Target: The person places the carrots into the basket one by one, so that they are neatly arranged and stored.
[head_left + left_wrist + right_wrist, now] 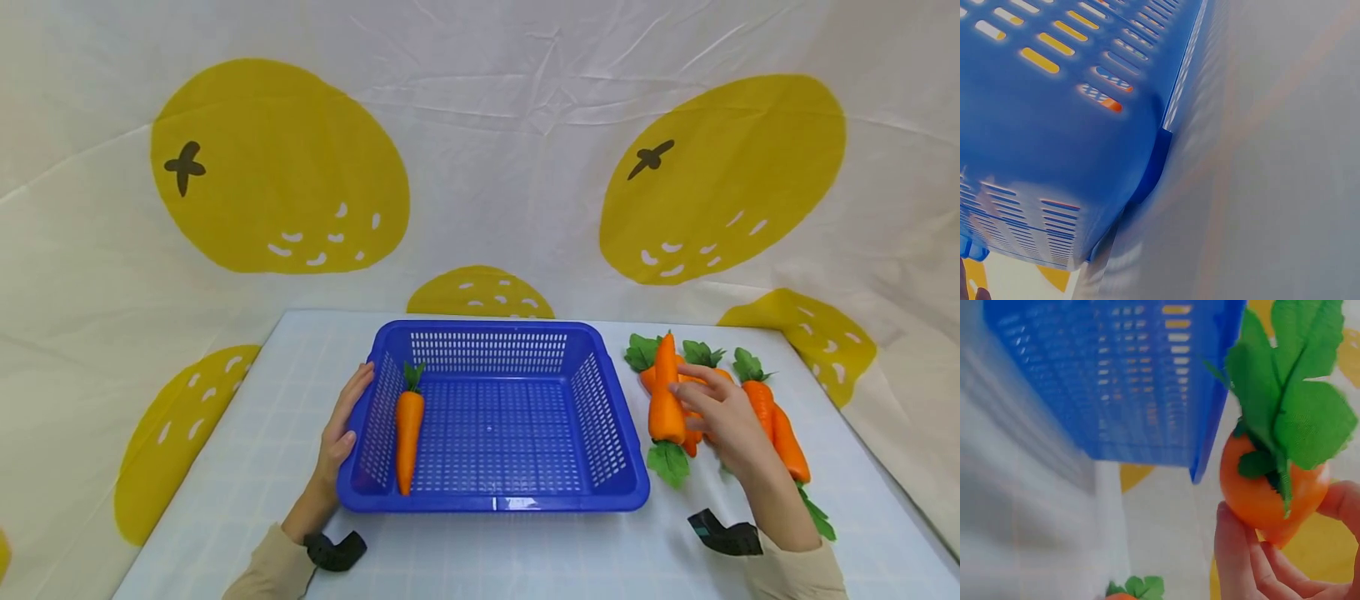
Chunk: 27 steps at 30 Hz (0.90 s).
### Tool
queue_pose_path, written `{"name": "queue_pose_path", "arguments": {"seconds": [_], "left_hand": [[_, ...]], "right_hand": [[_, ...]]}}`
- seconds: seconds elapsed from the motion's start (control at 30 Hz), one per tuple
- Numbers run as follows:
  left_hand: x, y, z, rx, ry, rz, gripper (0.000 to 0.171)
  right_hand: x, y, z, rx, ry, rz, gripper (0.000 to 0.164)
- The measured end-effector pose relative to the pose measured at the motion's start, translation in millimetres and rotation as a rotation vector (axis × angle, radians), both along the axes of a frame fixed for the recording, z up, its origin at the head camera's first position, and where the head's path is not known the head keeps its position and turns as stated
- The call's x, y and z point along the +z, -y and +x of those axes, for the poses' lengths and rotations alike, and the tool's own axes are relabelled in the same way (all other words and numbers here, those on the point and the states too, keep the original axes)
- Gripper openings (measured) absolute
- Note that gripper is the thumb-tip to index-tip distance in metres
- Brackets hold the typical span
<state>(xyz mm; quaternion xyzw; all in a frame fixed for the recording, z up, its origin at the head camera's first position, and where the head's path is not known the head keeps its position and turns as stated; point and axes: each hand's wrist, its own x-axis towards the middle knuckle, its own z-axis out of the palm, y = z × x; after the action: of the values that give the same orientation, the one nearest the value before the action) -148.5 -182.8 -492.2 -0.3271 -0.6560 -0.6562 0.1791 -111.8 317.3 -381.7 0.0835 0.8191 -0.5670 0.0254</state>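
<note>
A blue plastic basket (491, 502) with slotted walls stands on the table, one orange carrot (408, 437) with green leaves lying inside along its left. My left hand (339, 425) rests against the outside of the basket's left wall, fingers extended near the rim. In the left wrist view the basket wall (1054, 137) fills the upper left, and only fingertips show at the lower edge. To the right of the basket my right hand (716, 412) pinches another carrot (666, 400), thick leafy end toward me. The right wrist view shows this carrot (1272, 494) between thumb and fingers.
Several more carrots (787, 446) lie in a pile under and beyond my right hand, partly hidden by it. A pale checked cloth (225, 500) covers the table. Behind it hangs a white sheet (487, 208) with yellow fruit prints.
</note>
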Motion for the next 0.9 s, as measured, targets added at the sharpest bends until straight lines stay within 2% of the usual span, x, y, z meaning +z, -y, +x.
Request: {"name": "queue_pose_path", "arguments": {"seconds": [0.2, 0.43, 0.53, 0.73, 0.9], "left_hand": [[1.2, 1, 0.2, -0.005, 0.011, -0.003, 0.063], [0.1, -1, 0.1, -0.004, 0.015, -0.003, 0.063], [0.4, -2, 1.3, 0.010, 0.015, -0.008, 0.063], [2.9, -1, 3.7, 0.013, 0.026, -0.020, 0.062], [4.0, 0, 3.7, 0.022, 0.021, -0.030, 0.062]], "right_hand": [[6.2, 4, 3.3, 0.072, -0.076, -0.363, 0.026], [13.8, 11, 8.2, 0.165, -0.098, -0.576, 0.028], [18.7, 18, 7.8, 0.197, -0.078, -0.622, 0.029], [35.3, 35, 0.2, 0.242, -0.046, -0.620, 0.026], [50.2, 54, -6.2, 0.335, -0.025, -0.674, 0.027]]}}
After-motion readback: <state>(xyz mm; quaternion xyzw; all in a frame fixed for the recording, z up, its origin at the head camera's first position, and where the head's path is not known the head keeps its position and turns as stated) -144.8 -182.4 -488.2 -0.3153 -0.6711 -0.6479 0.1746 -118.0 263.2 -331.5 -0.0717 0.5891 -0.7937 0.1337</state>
